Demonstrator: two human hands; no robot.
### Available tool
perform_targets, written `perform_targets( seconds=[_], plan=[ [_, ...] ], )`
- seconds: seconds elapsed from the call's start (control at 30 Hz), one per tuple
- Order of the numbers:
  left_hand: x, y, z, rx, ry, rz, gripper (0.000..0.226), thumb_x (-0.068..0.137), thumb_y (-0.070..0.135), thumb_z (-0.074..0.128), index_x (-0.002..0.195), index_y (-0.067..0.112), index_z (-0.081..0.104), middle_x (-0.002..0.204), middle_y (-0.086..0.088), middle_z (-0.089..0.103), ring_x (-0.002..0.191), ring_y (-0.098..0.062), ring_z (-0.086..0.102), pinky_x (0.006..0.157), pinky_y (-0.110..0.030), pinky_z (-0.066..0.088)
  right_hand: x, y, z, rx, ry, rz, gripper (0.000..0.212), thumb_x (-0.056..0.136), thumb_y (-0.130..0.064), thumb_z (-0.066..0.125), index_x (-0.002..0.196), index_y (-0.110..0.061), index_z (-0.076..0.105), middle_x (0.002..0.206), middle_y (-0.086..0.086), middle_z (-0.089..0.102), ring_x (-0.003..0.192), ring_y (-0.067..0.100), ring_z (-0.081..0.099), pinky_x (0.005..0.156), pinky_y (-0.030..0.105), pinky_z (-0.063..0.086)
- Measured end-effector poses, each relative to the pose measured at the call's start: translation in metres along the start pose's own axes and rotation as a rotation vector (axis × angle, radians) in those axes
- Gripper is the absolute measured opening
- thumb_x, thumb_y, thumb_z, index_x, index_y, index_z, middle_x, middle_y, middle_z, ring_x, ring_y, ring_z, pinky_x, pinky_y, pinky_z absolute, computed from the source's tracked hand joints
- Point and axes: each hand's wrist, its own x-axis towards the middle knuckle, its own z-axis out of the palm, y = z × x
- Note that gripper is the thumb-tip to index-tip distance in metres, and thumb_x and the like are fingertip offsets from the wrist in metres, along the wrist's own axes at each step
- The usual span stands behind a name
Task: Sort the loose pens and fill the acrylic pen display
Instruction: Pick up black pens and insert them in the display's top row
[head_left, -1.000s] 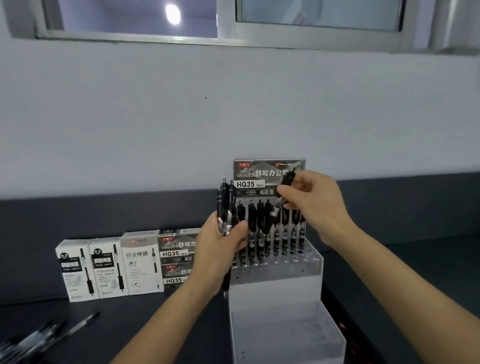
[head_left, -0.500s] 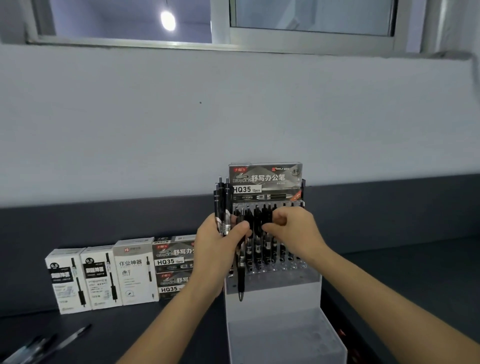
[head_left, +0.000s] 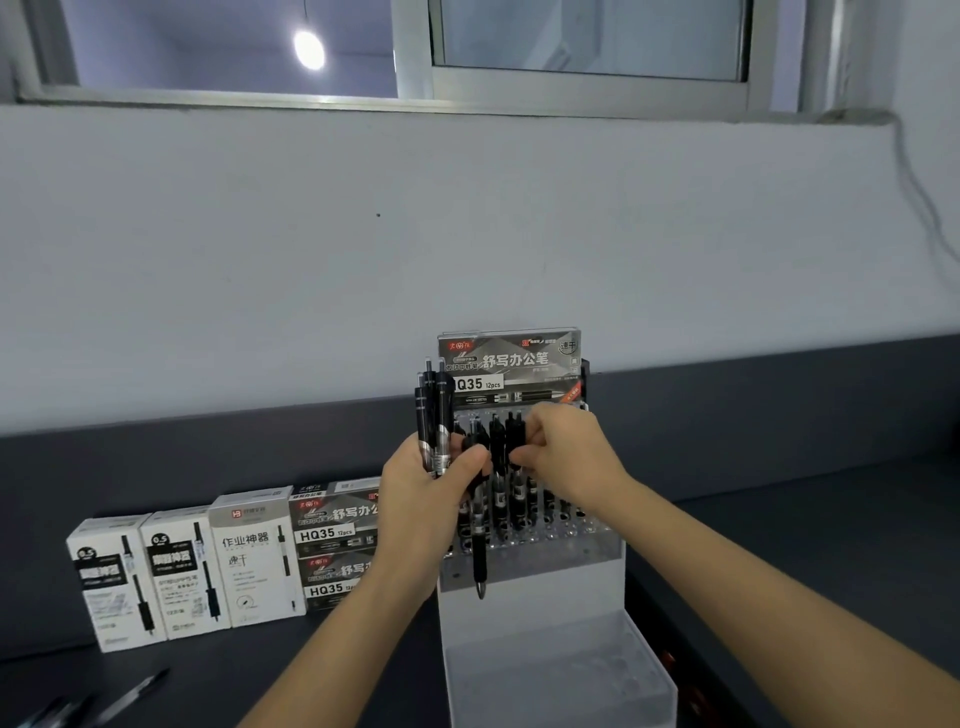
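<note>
The stepped acrylic pen display (head_left: 545, 587) stands in front of me, its top tier holding several black pens (head_left: 511, 499) upright. My left hand (head_left: 421, 499) is closed around a bundle of black pens (head_left: 434, 415) held upright beside the display. One black pen (head_left: 478, 551) hangs point down between my two hands. My right hand (head_left: 566, 457) has its fingertips pinched at the upper part of that pen, close to my left thumb. The lower tiers of the display hold no pens.
A grey HQ35 pen box (head_left: 511, 364) stands behind the display. White pen boxes (head_left: 182, 571) and two stacked grey HQ35 boxes (head_left: 337, 545) line the wall on the left. Loose black pens (head_left: 104, 701) lie at the bottom left on the dark counter (head_left: 805, 545).
My right hand came down from the top of the display row to my left hand and pinched a pen there. The view shifted slightly.
</note>
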Motion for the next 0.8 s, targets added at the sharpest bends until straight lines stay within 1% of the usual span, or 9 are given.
perform_targets(
  seconds=[0.13,0.23,0.37,0.4,0.47,0.53,0.6,0.7,0.8],
  plan=[
    [0.0,-0.002,-0.002,0.001,0.002,-0.015,0.007,0.084,0.017,0.069,0.087,0.018,0.063,0.085,-0.006,0.074,0.086,-0.024,0.07,0.08,-0.052,0.056,-0.002,0.001,0.002,-0.011,-0.023,0.042,0.015,0.084,-0.015,0.07,0.086,-0.005,0.058,0.085,0.01,0.066,0.078,0.025,0.065,0.075,0.044,0.056],
    [0.0,-0.005,-0.002,-0.008,0.003,-0.034,0.009,0.083,0.017,0.07,0.089,0.016,0.063,0.086,-0.007,0.073,0.086,-0.025,0.07,0.079,-0.053,0.056,-0.006,0.002,0.005,-0.007,-0.014,0.05,0.015,0.085,-0.017,0.07,0.089,-0.006,0.06,0.085,0.008,0.066,0.078,0.022,0.065,0.077,0.041,0.055],
    [0.001,-0.003,-0.001,-0.042,0.0,-0.027,0.011,0.083,0.016,0.071,0.09,0.013,0.063,0.083,-0.008,0.07,0.079,-0.024,0.067,0.074,-0.045,0.056,-0.015,0.001,-0.011,0.077,0.065,0.067,0.017,0.083,-0.021,0.073,0.095,-0.012,0.064,0.08,-0.006,0.063,0.073,0.008,0.06,0.067,0.018,0.049],
    [0.002,-0.002,0.0,-0.055,0.001,-0.027,0.011,0.082,0.016,0.072,0.089,0.013,0.063,0.08,-0.006,0.069,0.075,-0.022,0.064,0.072,-0.043,0.056,-0.019,-0.001,-0.015,0.133,0.043,0.066,0.017,0.08,-0.02,0.075,0.093,-0.014,0.065,0.079,-0.007,0.064,0.071,0.007,0.062,0.066,0.017,0.049],
    [0.004,0.0,0.006,-0.081,-0.004,-0.034,0.011,0.082,0.016,0.072,0.089,0.014,0.063,0.076,-0.002,0.067,0.072,-0.017,0.062,0.071,-0.04,0.054,-0.025,-0.006,-0.019,0.279,-0.083,0.063,0.017,0.077,-0.015,0.078,0.092,-0.014,0.068,0.08,-0.001,0.069,0.07,0.013,0.068,0.067,0.023,0.056],
    [0.005,0.002,0.014,-0.11,-0.016,-0.053,0.013,0.082,0.016,0.072,0.09,0.013,0.063,0.081,-0.005,0.069,0.076,-0.021,0.065,0.074,-0.039,0.056,-0.031,-0.009,-0.02,0.371,-0.159,0.052,0.017,0.076,-0.009,0.078,0.09,-0.012,0.07,0.081,0.003,0.072,0.07,0.011,0.069,0.064,0.022,0.057],
    [0.006,0.004,0.022,-0.136,-0.011,-0.059,0.013,0.082,0.014,0.072,0.092,0.011,0.063,0.084,-0.009,0.07,0.081,-0.023,0.068,0.072,-0.036,0.058,-0.033,-0.009,-0.021,0.436,-0.141,0.046,0.014,0.076,-0.005,0.077,0.087,-0.01,0.07,0.08,0.004,0.072,0.069,0.01,0.069,0.062,0.021,0.056],
    [0.007,0.003,0.029,-0.147,-0.001,-0.06,0.012,0.083,0.012,0.071,0.091,0.009,0.063,0.084,-0.01,0.07,0.081,-0.025,0.068,0.072,-0.036,0.059,-0.036,-0.006,-0.021,0.497,-0.102,0.083,0.014,0.077,-0.005,0.075,0.088,-0.01,0.069,0.081,0.008,0.073,0.075,0.02,0.072,0.068,0.033,0.061],
    [0.008,0.003,0.033,-0.179,-0.01,-0.079,0.011,0.084,0.009,0.069,0.092,0.006,0.063,0.082,-0.01,0.071,0.078,-0.022,0.07,0.071,-0.035,0.06,-0.036,-0.005,-0.016,0.376,-0.052,0.085,0.014,0.076,-0.011,0.073,0.087,-0.018,0.066,0.079,0.002,0.072,0.073,0.017,0.071,0.071,0.036,0.06]
  ],
)
